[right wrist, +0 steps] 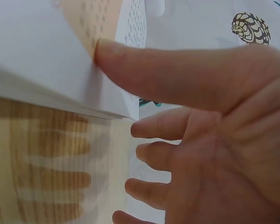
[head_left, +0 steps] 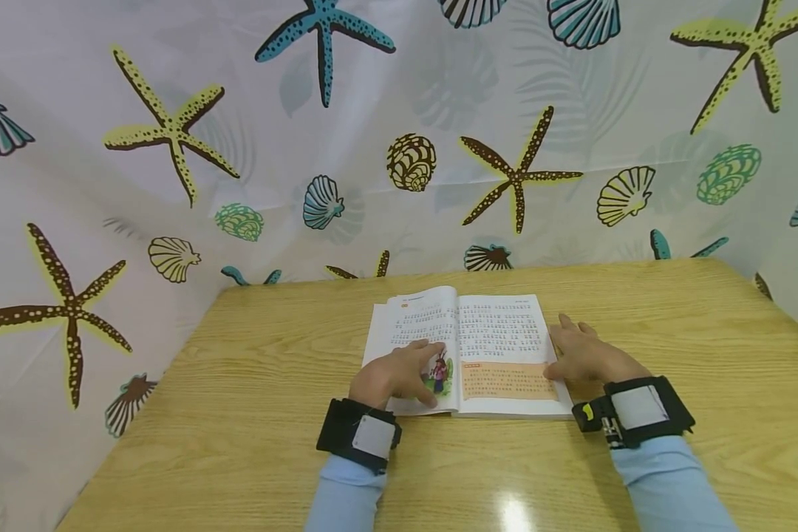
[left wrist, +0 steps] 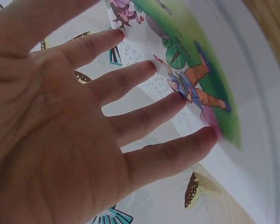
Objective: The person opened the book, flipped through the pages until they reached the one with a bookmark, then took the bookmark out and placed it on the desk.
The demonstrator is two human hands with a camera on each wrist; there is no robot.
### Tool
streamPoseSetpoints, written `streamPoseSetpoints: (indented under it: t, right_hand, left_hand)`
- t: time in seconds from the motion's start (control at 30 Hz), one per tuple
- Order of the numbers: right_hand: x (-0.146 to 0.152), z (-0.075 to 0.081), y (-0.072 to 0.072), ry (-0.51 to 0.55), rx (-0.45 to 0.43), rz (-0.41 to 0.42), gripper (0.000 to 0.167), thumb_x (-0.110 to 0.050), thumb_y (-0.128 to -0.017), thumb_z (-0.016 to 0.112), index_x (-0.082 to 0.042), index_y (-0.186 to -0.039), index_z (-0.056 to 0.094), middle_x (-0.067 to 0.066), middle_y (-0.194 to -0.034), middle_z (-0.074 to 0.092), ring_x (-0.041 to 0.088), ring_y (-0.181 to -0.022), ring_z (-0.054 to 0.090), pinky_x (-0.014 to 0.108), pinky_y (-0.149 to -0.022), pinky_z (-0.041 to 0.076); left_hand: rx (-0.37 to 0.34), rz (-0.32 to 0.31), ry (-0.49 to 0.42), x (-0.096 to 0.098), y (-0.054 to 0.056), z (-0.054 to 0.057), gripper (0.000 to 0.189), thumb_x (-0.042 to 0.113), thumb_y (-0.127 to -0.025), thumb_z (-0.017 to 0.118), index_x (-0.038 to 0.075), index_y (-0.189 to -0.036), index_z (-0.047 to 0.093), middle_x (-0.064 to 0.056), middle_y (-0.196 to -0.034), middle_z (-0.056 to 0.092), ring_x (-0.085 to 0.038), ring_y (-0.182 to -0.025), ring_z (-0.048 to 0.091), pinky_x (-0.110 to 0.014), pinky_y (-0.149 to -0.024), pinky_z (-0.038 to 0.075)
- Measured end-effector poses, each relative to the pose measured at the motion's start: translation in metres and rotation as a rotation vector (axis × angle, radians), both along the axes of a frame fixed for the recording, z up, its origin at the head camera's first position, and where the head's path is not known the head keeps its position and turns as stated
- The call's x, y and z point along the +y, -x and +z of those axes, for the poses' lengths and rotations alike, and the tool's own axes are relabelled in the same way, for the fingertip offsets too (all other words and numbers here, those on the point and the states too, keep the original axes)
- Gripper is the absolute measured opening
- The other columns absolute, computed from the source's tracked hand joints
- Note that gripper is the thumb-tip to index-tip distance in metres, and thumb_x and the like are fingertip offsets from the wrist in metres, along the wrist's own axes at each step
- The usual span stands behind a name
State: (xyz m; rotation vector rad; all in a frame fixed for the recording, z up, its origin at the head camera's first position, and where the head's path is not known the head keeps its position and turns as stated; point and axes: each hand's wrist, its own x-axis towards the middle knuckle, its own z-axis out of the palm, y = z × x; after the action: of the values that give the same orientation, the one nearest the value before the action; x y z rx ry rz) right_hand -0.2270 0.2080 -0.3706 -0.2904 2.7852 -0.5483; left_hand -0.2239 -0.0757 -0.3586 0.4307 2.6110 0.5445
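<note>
– While the illustrated book [head_left: 482, 349] lies open on the desk [head_left: 273, 369], the left hand [head_left: 397, 373] rests on its left page [head_left: 417, 323], grip released, fingers spread!

– And the right hand [head_left: 588, 356]?

– Thumb [right wrist: 144, 70] on the book's right page [head_left: 499, 325], near the outer edge, fingers extended just beyond the book. Nothing grasped there either!

– So which step is this?

– Steadying or flattening the pages, I'd judge. Turning one would call for pinching a single leaf's edge while pressing the opposite side.
</note>
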Motion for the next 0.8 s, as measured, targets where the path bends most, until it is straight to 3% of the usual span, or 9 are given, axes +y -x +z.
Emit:
streamPoseSetpoints:
  t: [0.13, 0.27, 0.33, 0.43, 0.5, 0.57, 0.67, 0.8]
  right_hand:
    - [0.0, 0.001, 0.0, -0.013, 0.002, 0.002, 0.066, -0.013, -0.086, 0.074, 0.022, -0.134, 0.045, 0.051, -0.15, 0.011, 0.073, -0.134, 0.012, 0.079, -0.105, 0.021]
    - [-0.003, 0.004, -0.001, -0.035, 0.023, 0.0, 0.041, -0.012, -0.084, 0.074, 0.017, -0.109, 0.058, 0.051, -0.149, 0.015, 0.072, -0.135, 0.013, 0.079, -0.106, 0.02]
    - [-0.006, 0.005, -0.002, -0.065, 0.046, -0.008, 0.041, -0.012, -0.082, 0.075, 0.015, -0.11, 0.061, 0.049, -0.15, 0.018, 0.071, -0.135, 0.015, 0.079, -0.105, 0.022]
    - [-0.01, 0.006, -0.002, -0.091, 0.1, -0.018, 0.054, -0.011, -0.08, 0.077, 0.017, -0.123, 0.059, 0.044, -0.149, 0.029, 0.065, -0.135, 0.026, 0.077, -0.102, 0.03]
    - [-0.011, 0.006, -0.001, -0.044, 0.151, -0.027, 0.055, -0.007, -0.081, 0.076, 0.018, -0.127, 0.056, 0.04, -0.137, 0.048, 0.057, -0.124, 0.046, 0.067, -0.097, 0.043]
    - [-0.01, 0.005, -0.001, 0.036, 0.205, -0.033, 0.041, -0.001, -0.084, 0.073, 0.017, -0.118, 0.06, 0.031, -0.112, 0.062, 0.044, -0.1, 0.059, 0.053, -0.082, 0.053]
    - [-0.006, 0.004, 0.0, 0.154, 0.265, -0.029, 0.021, 0.007, -0.087, 0.067, 0.015, -0.105, 0.062, 0.014, -0.08, 0.058, 0.026, -0.073, 0.054, 0.035, -0.06, 0.045]
    - [-0.002, 0.004, 0.0, 0.214, 0.247, -0.011, 0.018, 0.007, -0.089, 0.063, 0.016, -0.104, 0.062, 0.009, -0.075, 0.054, 0.019, -0.065, 0.053, 0.029, -0.054, 0.045]
  left_hand:
    - [0.0, -0.001, 0.0, 0.0, 0.0, 0.0, 0.089, 0.014, -0.082, 0.087, 0.02, -0.157, 0.04, -0.008, -0.163, 0.032, -0.033, -0.146, 0.034, -0.054, -0.114, 0.035]
    - [-0.002, 0.0, -0.003, 0.0, -0.001, 0.0, 0.088, 0.014, -0.082, 0.086, 0.02, -0.157, 0.04, -0.008, -0.163, 0.032, -0.033, -0.146, 0.034, -0.054, -0.114, 0.035]
    - [-0.005, 0.002, -0.004, 0.0, -0.001, 0.0, 0.088, 0.014, -0.082, 0.086, 0.021, -0.157, 0.04, -0.008, -0.163, 0.032, -0.033, -0.146, 0.034, -0.054, -0.114, 0.035]
    - [-0.009, 0.002, -0.004, -0.001, -0.001, -0.001, 0.088, 0.014, -0.083, 0.086, 0.021, -0.157, 0.04, -0.007, -0.163, 0.032, -0.033, -0.147, 0.033, -0.055, -0.114, 0.034]
    - [-0.009, 0.0, -0.001, -0.001, -0.001, -0.001, 0.088, 0.015, -0.083, 0.086, 0.021, -0.158, 0.04, -0.007, -0.163, 0.031, -0.033, -0.147, 0.033, -0.054, -0.114, 0.034]
    - [-0.008, -0.004, 0.0, -0.001, 0.0, -0.001, 0.088, 0.015, -0.083, 0.086, 0.022, -0.158, 0.039, -0.007, -0.164, 0.031, -0.033, -0.147, 0.033, -0.054, -0.114, 0.034]
    - [-0.005, -0.008, 0.001, -0.001, 0.0, -0.001, 0.088, 0.015, -0.083, 0.086, 0.022, -0.158, 0.039, -0.007, -0.164, 0.031, -0.033, -0.147, 0.033, -0.053, -0.114, 0.034]
    - [-0.005, -0.007, 0.002, -0.001, 0.001, -0.001, 0.088, 0.015, -0.084, 0.085, 0.022, -0.158, 0.039, -0.006, -0.164, 0.031, -0.033, -0.147, 0.033, -0.053, -0.114, 0.035]
